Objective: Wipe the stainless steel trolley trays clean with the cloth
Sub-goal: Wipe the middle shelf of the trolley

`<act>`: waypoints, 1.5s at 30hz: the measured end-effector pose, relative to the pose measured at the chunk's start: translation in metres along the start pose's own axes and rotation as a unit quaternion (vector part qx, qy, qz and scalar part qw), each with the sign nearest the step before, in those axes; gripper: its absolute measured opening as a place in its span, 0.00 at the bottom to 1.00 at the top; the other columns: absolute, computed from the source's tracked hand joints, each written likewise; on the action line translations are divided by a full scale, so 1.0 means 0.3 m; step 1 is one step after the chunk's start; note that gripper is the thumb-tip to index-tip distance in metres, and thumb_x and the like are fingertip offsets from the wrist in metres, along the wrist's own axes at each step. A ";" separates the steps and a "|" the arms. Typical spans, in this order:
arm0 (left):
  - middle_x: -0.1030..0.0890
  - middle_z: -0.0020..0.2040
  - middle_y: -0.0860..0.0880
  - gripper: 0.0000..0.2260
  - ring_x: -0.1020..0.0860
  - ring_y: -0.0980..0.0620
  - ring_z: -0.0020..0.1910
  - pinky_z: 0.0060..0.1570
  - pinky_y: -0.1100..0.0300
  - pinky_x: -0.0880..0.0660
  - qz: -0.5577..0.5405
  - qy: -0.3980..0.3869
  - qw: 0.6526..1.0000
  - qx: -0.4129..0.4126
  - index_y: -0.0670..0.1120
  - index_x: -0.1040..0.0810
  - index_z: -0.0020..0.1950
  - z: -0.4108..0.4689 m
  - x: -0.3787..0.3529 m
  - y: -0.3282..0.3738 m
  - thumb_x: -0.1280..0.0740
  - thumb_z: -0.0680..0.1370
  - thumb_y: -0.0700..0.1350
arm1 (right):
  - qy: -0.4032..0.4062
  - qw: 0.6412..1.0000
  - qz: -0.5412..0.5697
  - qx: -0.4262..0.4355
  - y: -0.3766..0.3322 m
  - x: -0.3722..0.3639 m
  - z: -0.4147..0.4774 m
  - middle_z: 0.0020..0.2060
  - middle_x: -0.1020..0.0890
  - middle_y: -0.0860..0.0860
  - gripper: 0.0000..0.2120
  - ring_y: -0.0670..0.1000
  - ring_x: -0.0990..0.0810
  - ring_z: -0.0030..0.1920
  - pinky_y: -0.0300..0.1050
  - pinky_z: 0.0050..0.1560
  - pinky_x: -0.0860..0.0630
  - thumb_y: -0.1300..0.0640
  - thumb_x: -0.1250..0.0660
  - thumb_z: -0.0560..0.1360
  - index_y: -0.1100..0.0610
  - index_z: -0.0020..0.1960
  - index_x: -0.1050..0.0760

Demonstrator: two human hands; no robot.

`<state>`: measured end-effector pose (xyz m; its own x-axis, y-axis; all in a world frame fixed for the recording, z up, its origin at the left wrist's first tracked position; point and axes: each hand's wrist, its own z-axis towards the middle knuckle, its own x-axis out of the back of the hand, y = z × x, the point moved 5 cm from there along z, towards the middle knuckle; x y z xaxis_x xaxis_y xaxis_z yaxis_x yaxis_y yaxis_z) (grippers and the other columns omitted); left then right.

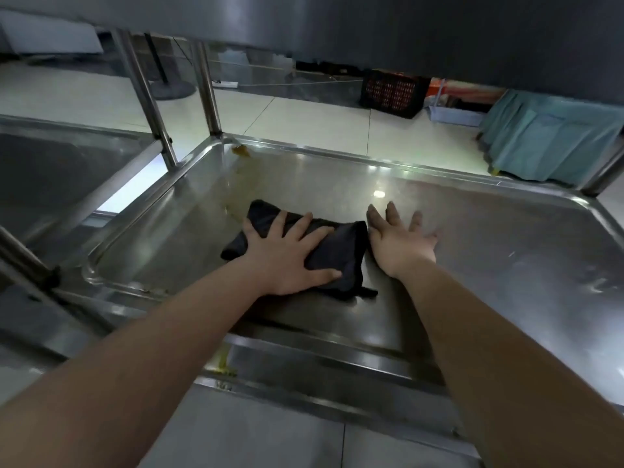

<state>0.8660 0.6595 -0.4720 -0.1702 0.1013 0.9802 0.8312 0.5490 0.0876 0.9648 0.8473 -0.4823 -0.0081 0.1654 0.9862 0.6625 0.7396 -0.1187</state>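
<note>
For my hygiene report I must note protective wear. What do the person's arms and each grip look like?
The left forearm and right forearm are bare up to the frame's edge; no sleeve is in view. The left grip and the right grip wear no gloves; no ring, watch or wristband shows.

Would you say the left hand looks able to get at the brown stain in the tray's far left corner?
Probably yes. The left hand presses the dark cloth on the tray floor, and nothing stands between it and the brown stain; only the corner post is close by.
</note>
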 end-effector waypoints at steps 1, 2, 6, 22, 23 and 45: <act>0.62 0.79 0.58 0.41 0.63 0.43 0.78 0.63 0.24 0.65 0.005 0.000 1.000 -0.005 0.70 0.63 0.73 -0.063 -0.010 0.001 0.59 0.63 0.82 | -0.002 1.000 -0.002 -0.001 0.001 0.000 -0.002 0.80 0.58 0.45 0.26 0.65 0.62 0.77 0.77 0.67 0.62 0.37 0.59 0.80 0.35 0.77 0.59; 0.63 0.79 0.59 0.42 0.64 0.44 0.78 0.63 0.24 0.66 0.013 -0.002 1.000 -0.006 0.71 0.65 0.72 -0.121 -0.020 -0.002 0.60 0.61 0.82 | -0.004 1.000 -0.006 -0.002 0.000 0.001 -0.004 0.80 0.57 0.44 0.28 0.65 0.62 0.77 0.77 0.67 0.62 0.34 0.59 0.79 0.35 0.77 0.58; 0.66 0.78 0.60 0.40 0.66 0.44 0.77 0.62 0.24 0.68 0.026 -0.025 0.999 0.027 0.72 0.68 0.70 -0.224 -0.036 -0.028 0.63 0.61 0.81 | 0.004 0.998 -0.015 0.056 -0.025 0.011 -0.019 0.79 0.53 0.41 0.31 0.61 0.59 0.78 0.77 0.66 0.62 0.28 0.56 0.75 0.32 0.76 0.55; 0.56 0.79 0.62 0.38 0.61 0.43 0.78 0.58 0.22 0.69 -0.023 0.067 0.994 0.081 0.76 0.58 0.71 -0.207 -0.025 -0.036 0.59 0.61 0.83 | 0.000 0.971 0.202 0.128 -0.264 0.011 -0.014 0.78 0.40 0.46 0.22 0.50 0.50 0.78 0.55 0.76 0.61 0.41 0.49 0.83 0.39 0.76 0.40; 0.57 0.79 0.63 0.38 0.62 0.44 0.78 0.58 0.22 0.68 -0.026 0.055 0.994 0.088 0.77 0.58 0.70 -0.222 -0.021 -0.077 0.58 0.61 0.83 | -0.001 0.978 0.153 0.142 -0.267 0.008 -0.013 0.78 0.42 0.45 0.24 0.51 0.50 0.79 0.57 0.76 0.60 0.38 0.50 0.82 0.38 0.77 0.42; 0.57 0.79 0.62 0.42 0.60 0.45 0.78 0.64 0.24 0.60 -0.054 0.051 0.993 0.089 0.76 0.57 0.71 -0.048 0.023 -0.509 0.54 0.58 0.84 | 0.038 0.990 -0.034 0.131 -0.485 -0.074 0.054 0.80 0.55 0.43 0.27 0.65 0.57 0.78 0.66 0.73 0.61 0.35 0.62 0.80 0.35 0.78 0.58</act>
<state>0.7454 0.5644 -0.4761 -0.1911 -0.0468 0.9805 0.7031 0.6904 0.1700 0.8566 0.7466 -0.4887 0.0181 0.0677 0.9975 0.4449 0.8929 -0.0686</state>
